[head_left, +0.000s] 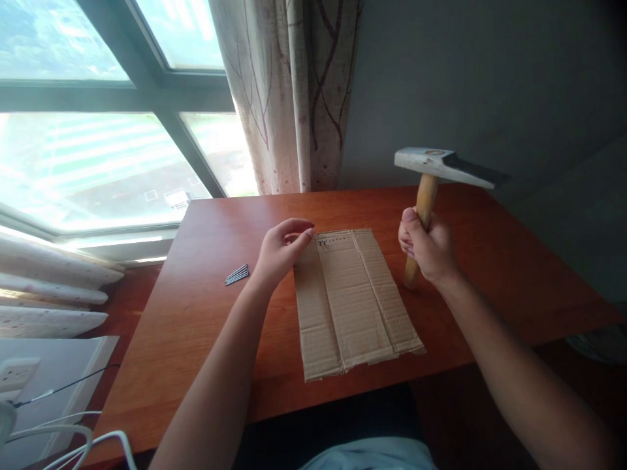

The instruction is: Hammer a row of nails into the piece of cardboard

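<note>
The hammer [431, 170] is held up by the right hand [432, 248], which is wrapped all the way around its handle. The cardboard [360, 300] is laid flat on the table [196, 352], lower and to the left of the hammer, its long side running near to far. The row of dark marks [333, 241] at its far edge is nearer to the left hand [280, 245]. That hand is curled almost closed; whether anything is pinched cannot be told.

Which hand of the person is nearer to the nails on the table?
Left. The left hand is just right of the nails, by the far left corner of the cardboard; the right hand is past the cardboard's right side, gripping the hammer.
</note>
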Demonstrator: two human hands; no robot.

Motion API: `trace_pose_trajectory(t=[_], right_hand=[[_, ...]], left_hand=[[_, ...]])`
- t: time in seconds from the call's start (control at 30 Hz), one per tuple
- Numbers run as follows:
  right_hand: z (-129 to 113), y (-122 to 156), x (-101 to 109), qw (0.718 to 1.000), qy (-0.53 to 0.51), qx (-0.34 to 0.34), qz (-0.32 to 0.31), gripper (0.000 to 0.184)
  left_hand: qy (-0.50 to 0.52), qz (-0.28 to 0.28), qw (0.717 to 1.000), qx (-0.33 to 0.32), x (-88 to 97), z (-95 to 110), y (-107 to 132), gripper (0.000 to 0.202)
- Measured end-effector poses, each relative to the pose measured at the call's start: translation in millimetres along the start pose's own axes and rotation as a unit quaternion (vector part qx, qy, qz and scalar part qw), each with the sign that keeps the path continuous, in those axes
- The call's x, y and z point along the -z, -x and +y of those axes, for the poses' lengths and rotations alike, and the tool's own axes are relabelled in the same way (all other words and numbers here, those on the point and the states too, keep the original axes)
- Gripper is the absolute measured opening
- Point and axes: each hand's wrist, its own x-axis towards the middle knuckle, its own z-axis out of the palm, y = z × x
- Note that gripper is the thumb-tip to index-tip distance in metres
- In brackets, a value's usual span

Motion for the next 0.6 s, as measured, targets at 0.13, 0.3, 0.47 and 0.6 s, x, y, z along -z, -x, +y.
trace_pose_trajectory(t=[0.13,0.3,0.47,0.6], right_hand=[[-15.5,-1.8,14.7,0.985,0.146,-0.01,-0.092,0.043],[-48.8,-4.4,16.7,0.902,0.377,0.031,-0.209,0.045],[-67.9,-4.8,-1.7,0.861,0.425,0.05,-0.275,0.041],[-70.0,-7.1,-10.7,0.852,0.435,0.041,-0.29,0.039]], left_hand=[[-0.065,-0.066,0.996,-0.005,-0.6,3.3,2.4,0.041],[-0.088,-0.099,0.991,0.005,-0.1,-0.9,1.9,0.045],[-0.075,-0.108,0.991,0.02,-1.2,-2.1,1.8,0.046],[-0.06,-0.117,0.991,0.013,-0.8,-0.6,2.0,0.044]])
